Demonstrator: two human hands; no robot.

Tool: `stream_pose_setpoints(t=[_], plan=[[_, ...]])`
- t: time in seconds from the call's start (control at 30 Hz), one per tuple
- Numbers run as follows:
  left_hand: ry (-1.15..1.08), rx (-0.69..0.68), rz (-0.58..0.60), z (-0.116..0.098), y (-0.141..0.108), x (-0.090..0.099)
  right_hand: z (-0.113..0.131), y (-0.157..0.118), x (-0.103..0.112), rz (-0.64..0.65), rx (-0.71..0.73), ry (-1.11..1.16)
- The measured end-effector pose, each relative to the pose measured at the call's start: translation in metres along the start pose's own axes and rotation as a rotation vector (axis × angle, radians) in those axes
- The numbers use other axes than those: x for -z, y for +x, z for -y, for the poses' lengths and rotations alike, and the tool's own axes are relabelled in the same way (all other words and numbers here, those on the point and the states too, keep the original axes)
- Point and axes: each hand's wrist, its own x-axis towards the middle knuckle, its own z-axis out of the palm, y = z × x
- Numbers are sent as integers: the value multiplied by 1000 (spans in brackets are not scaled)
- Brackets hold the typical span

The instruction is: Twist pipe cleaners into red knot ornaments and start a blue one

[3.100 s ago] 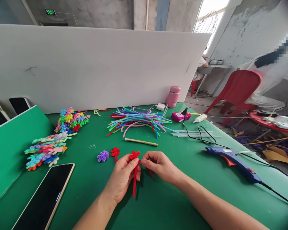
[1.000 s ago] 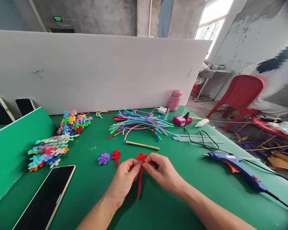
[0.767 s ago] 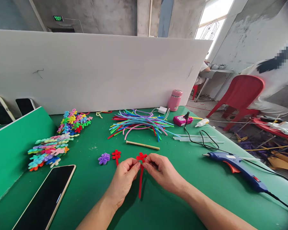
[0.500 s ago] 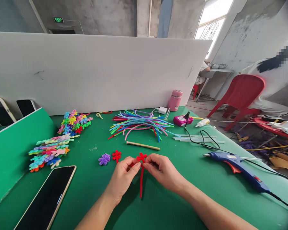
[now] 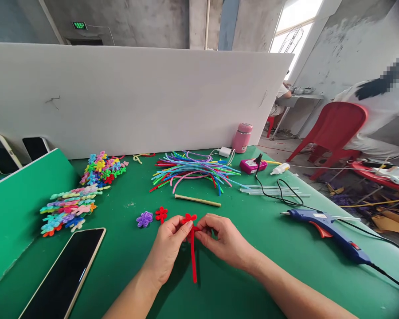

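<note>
A red pipe-cleaner flower (image 5: 188,218) with a long straight tail hanging down is pinched by my left hand (image 5: 171,248) between thumb and fingers. Close beside it, my right hand (image 5: 224,239) pinches a short red piece of the same pipe cleaner just right of the stem. Fingers hide part of the petals. Beyond my left hand lie a finished-looking red flower (image 5: 161,214) and a purple flower (image 5: 144,219) on the green table (image 5: 126,266). A thin wooden stick (image 5: 197,200) lies past my hands.
A bundle of coloured pipe cleaners (image 5: 196,170) lies at the back. Many small flowers (image 5: 69,212) are piled left, near a phone (image 5: 66,274). To the right are a blue glue gun (image 5: 329,230), clear glue sticks (image 5: 272,190), a magenta box (image 5: 252,166) and a pink bottle (image 5: 242,138).
The flower in my left hand has shifted slightly left and tilted. My right fingers have drawn slightly apart from the left, with a short red piece now stretched between them.
</note>
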Motion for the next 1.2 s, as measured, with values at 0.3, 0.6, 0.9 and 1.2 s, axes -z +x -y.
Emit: stream_pose_setpoints(t=[0.3, 0.6, 0.9, 1.2], plan=[[-98, 70, 64, -2, -2, -1, 1, 1, 3, 53, 12, -17], [-246, 133, 75, 0, -1, -2, -6, -1, -1, -55, 136, -135], [-283, 194, 54, -5, -3, -2, -11, 0, -1, -134, 310, -190], [-281, 217, 89, -5, -2, -1, -14, 1, -1, -202, 434, -276]])
